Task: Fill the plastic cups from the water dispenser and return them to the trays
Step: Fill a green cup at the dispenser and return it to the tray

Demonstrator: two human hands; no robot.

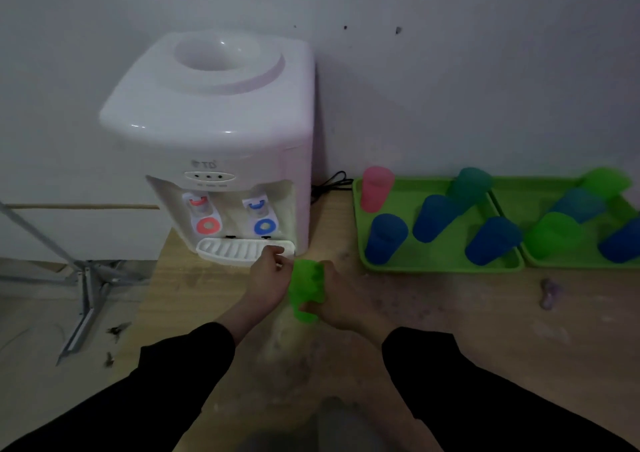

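Before the drip tray (239,251) of the dispenser (214,122): green cup (306,290), tilted, over the wooden top (450,313), left of both trays.
Right hand (341,301): fingers wrapped round the cup.
Left hand (268,273): fingers curled by the rim; grip unclear.
Left tray (433,267): five cups (386,240).
Right tray (571,264): four.
Progress: probably this cup's filling is pending; water levels unreadable.

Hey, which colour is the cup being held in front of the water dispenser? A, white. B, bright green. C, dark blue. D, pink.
B: the right hand grips a bright green cup just in front of the water dispenser, near its white drip tray.
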